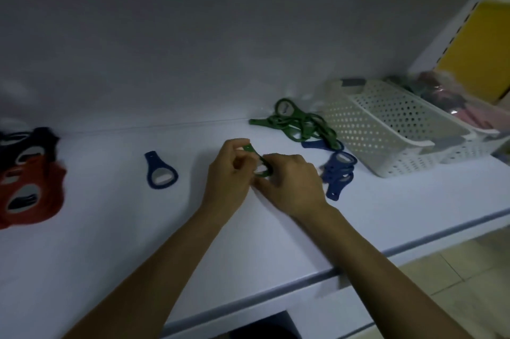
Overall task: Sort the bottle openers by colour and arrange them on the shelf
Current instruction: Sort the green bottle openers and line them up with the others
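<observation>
Over the middle of the white shelf [110, 242], my left hand [229, 175] and my right hand [292, 181] together hold one green bottle opener [259, 162]. The left pinches its narrow handle end; the right grips its ring end. A pile of green openers [298, 123] lies behind, near the basket. A small stack of blue openers [338, 173] sits just right of my right hand. One blue opener [160, 171] lies alone to the left. Red openers [30, 192] and dark ones [27, 142] are heaped at the far left.
A white perforated basket [386, 128] stands at the right on the shelf, with a bag of pink and dark items [441, 92] behind it. The shelf's front edge [358, 264] runs diagonally below my arms. A yellow panel [480, 43] is at the upper right.
</observation>
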`<act>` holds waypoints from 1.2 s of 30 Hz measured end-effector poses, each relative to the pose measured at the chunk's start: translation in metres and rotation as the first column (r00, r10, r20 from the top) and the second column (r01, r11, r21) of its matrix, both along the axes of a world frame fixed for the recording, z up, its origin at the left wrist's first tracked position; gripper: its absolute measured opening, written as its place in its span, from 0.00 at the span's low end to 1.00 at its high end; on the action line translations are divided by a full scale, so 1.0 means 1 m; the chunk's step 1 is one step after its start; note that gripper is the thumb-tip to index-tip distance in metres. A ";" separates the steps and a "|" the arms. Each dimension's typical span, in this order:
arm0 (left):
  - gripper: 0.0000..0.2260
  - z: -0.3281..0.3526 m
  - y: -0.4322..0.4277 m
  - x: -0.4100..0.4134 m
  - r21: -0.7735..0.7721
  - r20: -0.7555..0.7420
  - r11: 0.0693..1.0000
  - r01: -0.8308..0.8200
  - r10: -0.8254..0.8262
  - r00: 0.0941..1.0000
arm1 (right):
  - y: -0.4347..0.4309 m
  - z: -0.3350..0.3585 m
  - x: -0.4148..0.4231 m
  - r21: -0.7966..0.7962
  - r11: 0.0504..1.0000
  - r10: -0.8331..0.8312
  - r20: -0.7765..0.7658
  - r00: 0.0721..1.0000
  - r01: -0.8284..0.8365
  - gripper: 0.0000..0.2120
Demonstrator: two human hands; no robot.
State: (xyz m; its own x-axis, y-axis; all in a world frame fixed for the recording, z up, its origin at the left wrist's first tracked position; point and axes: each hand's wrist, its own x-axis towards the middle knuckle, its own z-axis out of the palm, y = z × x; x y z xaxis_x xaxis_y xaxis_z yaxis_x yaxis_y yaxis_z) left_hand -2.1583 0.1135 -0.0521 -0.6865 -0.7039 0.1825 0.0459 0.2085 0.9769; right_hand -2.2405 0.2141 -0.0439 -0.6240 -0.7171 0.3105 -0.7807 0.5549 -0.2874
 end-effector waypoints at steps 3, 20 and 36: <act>0.13 -0.001 -0.002 -0.002 0.048 -0.037 0.997 -0.058 0.059 0.998 | -0.005 -0.004 -0.006 0.020 0.999 -0.044 -0.146 0.988 0.048 0.16; 0.11 0.004 -0.010 -0.007 0.355 -0.213 0.931 0.082 -0.004 0.977 | -0.040 0.020 -0.044 -0.561 0.827 0.174 0.196 0.965 -0.035 0.16; 0.08 0.007 -0.021 -0.006 0.535 -0.232 0.826 0.181 -0.062 0.971 | -0.061 0.006 -0.073 -0.289 0.957 -0.072 -0.198 0.977 0.012 0.10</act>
State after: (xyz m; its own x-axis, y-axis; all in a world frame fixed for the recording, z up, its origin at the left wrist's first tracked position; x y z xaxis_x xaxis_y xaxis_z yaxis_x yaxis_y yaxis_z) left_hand -2.1639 0.0929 -0.0455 -0.7644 -0.6411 -0.0685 0.2374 -0.3786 0.8946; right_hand -2.3136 0.1529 -0.0378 -0.5529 -0.5549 0.6216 -0.8171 0.5069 -0.2744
